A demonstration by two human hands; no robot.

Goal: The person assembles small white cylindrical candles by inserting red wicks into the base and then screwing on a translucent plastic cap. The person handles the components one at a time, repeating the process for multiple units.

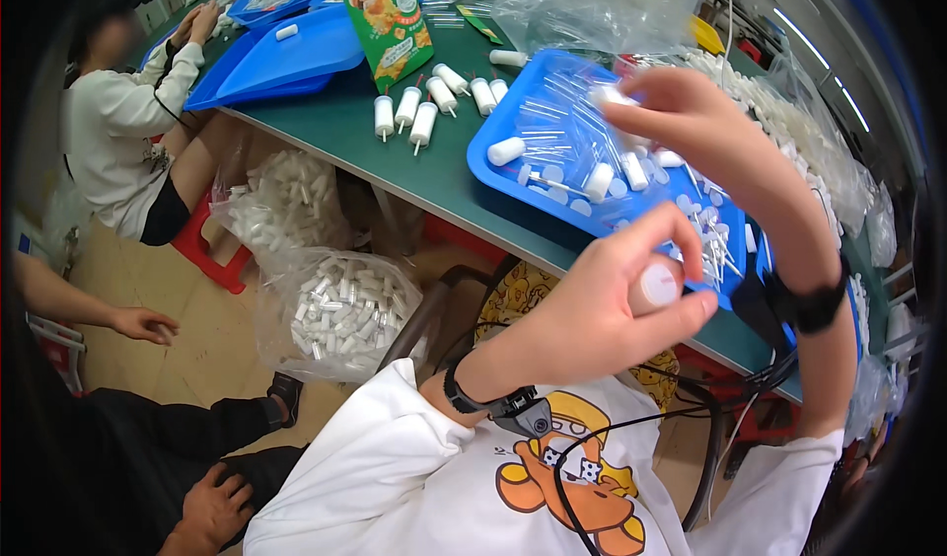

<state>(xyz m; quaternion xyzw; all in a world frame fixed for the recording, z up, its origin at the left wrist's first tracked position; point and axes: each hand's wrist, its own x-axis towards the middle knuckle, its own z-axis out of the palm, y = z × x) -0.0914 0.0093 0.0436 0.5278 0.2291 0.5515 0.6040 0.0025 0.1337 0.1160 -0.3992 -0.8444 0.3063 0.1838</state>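
My left hand is raised near my chest and curled around a small white cylinder, its round end facing me. My right hand hovers over a blue tray on the green table, fingers pinched on a small white piece. The tray holds white cylinders, round caps and thin clear tubes. Both wrists wear black bands.
Several white cylinders stand near the green table's edge, beside a green snack bag. More blue trays lie at the far left. Bags of white parts sit on the floor. A seated person is at left; another person's hands show lower left.
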